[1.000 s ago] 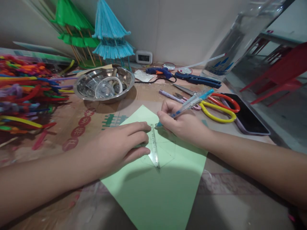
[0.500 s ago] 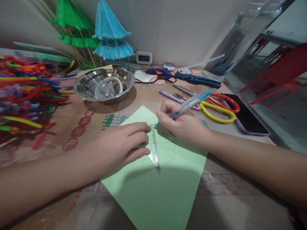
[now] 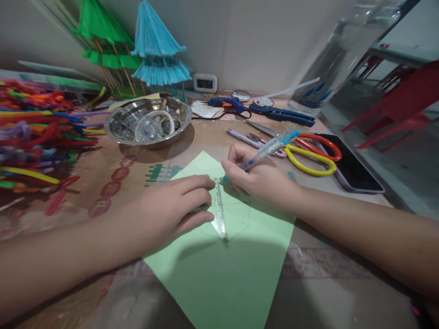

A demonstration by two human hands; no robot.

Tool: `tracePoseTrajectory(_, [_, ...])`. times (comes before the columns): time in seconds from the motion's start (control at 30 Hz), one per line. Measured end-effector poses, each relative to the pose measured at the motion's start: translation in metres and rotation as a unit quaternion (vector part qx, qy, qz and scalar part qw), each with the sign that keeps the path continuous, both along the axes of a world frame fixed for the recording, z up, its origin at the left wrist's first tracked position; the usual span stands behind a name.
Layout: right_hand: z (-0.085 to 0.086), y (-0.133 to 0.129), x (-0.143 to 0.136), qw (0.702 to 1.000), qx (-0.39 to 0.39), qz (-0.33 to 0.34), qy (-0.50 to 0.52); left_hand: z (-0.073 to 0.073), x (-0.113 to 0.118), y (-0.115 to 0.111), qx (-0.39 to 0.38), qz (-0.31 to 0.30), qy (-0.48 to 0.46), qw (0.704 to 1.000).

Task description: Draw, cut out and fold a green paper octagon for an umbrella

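Observation:
A light green sheet of paper (image 3: 226,274) lies cornerwise in front of me, with a thin-lined many-sided figure drawn on it. My left hand (image 3: 178,205) rests on it, fingers stretched out and pressing the side of a clear plastic ruler (image 3: 220,212). The ruler's lower end is slanted; part of it is hidden under the fingers. Pinched in my right hand (image 3: 259,176) is a clear-barrelled blue pen (image 3: 270,148), tilted right. Its tip touches or hovers by the ruler's far end; I cannot tell which.
Scissors (image 3: 310,164) with red and yellow handles lie beside a phone (image 3: 353,164) at right. Behind are a glue gun (image 3: 229,104), blue-handled tool (image 3: 283,114), metal bowl (image 3: 149,139) and water bottle (image 3: 329,64). Colourful pipe cleaners (image 3: 37,137) heap at left, near green (image 3: 99,27) and blue (image 3: 156,32) tiered models.
Almost nothing differs. The whole view has shifted very slightly, and both hands, the ruler and the pen keep their places on the paper.

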State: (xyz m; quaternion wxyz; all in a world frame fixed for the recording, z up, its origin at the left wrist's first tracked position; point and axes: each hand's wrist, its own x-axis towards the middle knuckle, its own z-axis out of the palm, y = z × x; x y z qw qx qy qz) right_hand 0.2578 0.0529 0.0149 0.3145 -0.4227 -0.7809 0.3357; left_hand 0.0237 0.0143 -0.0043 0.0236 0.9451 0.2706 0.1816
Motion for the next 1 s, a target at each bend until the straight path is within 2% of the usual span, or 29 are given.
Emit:
tracePoseTrajectory(0.6, [0.0, -0.002, -0.001, 1.0, -0.022, -0.019, -0.002, 0.002, -0.007, -0.012, 0.064, 0.008, 0.043, 0.997])
tracePoseTrajectory(0.77, [-0.003, -0.002, 0.002, 0.998, -0.051, -0.03, 0.005, 0.003, -0.008, -0.016, 0.066, 0.016, 0.054, 0.996])
tracePoseTrajectory(0.9, [-0.005, 0.008, 0.008, 0.995, -0.067, -0.023, 0.067, 0.004, -0.007, -0.016, 0.066, 0.017, 0.057, 0.996])
tracePoseTrajectory(1.0, [-0.006, 0.02, 0.012, 0.996, -0.038, -0.014, 0.082, 0.002, -0.006, -0.014, 0.068, 0.011, 0.039, 0.997])
